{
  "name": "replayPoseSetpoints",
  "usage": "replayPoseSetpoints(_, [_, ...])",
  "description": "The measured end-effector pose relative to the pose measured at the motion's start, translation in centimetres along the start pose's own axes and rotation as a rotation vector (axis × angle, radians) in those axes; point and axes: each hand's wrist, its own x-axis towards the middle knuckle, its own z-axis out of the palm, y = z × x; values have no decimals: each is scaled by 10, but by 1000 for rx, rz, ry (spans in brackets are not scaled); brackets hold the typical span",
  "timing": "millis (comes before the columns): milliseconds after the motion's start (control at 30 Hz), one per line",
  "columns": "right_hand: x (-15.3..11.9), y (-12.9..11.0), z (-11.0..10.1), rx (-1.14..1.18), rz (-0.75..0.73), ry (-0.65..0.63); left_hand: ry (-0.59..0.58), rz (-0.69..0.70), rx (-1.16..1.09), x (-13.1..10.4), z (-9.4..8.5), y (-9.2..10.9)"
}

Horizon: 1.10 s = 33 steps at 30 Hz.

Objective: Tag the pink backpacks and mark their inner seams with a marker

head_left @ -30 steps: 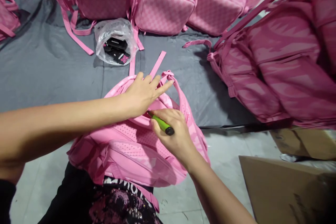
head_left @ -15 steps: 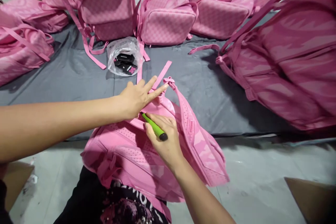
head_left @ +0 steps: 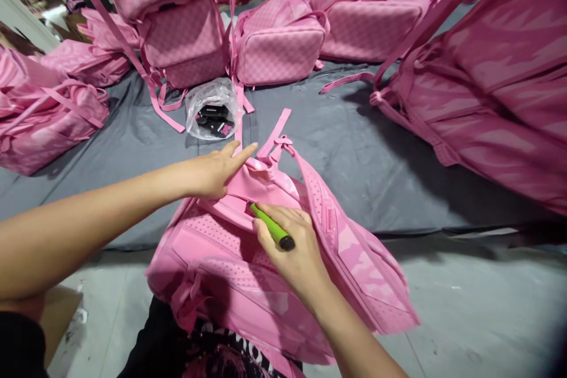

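The step in hand looks like working along the top seam of the pink backpack [head_left: 266,248], which lies half on the grey-covered table [head_left: 354,159] and half against the person's lap. The left hand [head_left: 217,171] presses flat, fingers open, while the right hand [head_left: 287,248] grips a slim green tool [head_left: 270,225]; the next move likely needs a steady tip on soft perforated fabric
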Motion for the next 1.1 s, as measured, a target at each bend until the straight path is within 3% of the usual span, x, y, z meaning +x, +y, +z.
replayPoseSetpoints(300, [10,-10,15,94,-21,-32,105,81,24,0,10,-5])
replayPoseSetpoints(400, [14,-14,20,81,-11,-57,120,68,18,-2,13,-5])
replayPoseSetpoints(567, [13,-15,22,29,8,36,145,59,-1,-3,17,-5])
replayPoseSetpoints(700, [16,-19,24,71,22,-13,177,53,11,-3,21,-7])
replayPoseSetpoints(800, [17,-23,27,21,35,59,181,44,12,-5,21,-6])
replayPoseSetpoints(1100, [21,-27,29,-16,21,39,193,16,3,-7,23,-3])
